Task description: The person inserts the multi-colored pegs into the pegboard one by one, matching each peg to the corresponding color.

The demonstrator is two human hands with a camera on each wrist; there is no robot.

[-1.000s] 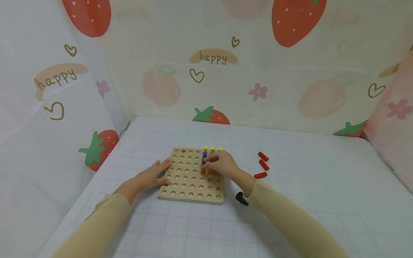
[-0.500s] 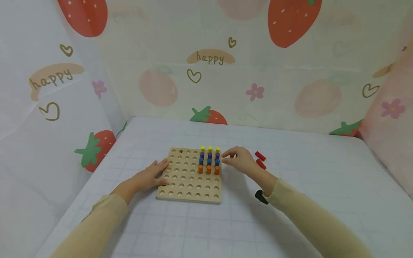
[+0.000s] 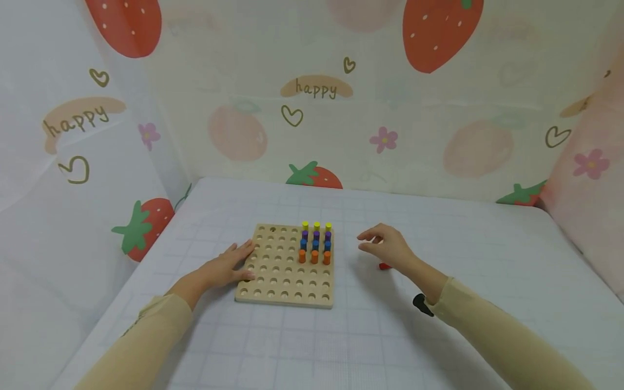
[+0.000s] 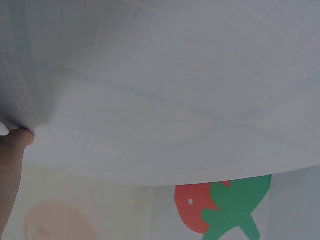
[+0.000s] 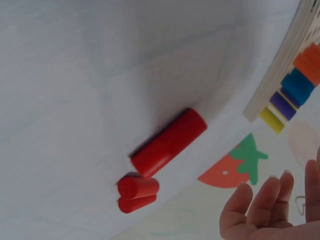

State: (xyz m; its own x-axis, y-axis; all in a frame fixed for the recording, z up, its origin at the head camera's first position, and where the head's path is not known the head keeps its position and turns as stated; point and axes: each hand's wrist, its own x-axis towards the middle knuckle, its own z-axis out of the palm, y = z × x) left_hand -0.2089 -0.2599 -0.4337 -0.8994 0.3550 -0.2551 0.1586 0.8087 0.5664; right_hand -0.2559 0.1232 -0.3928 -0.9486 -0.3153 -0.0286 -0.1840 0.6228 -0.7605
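My left hand (image 3: 221, 266) rests at the left edge of a wooden pegboard (image 3: 273, 281), fingers and thumb spread along its side. Rows of yellow pegs (image 3: 317, 226), purple pegs (image 3: 316, 236), blue pegs (image 3: 315, 246) and orange pegs (image 3: 314, 257) stand in the board's back right holes, three of each colour. Off the board's right side hovers my right hand (image 3: 390, 249), loosely curled with nothing held. Below it lies a red peg (image 3: 385, 266). The right wrist view has three: a near red peg (image 5: 170, 142) and two more red pegs (image 5: 137, 187), partly overlapping.
A white gridded cloth (image 3: 292, 346) covers the table. Behind it hangs a curtain (image 3: 419, 108) printed with strawberries. A black object (image 3: 422, 305) sits at my right cuff.
My right hand has withdrawn from the pegs on the board and moved right, over the red pegs, hiding most of them in the head view. My left hand has stayed on the board.
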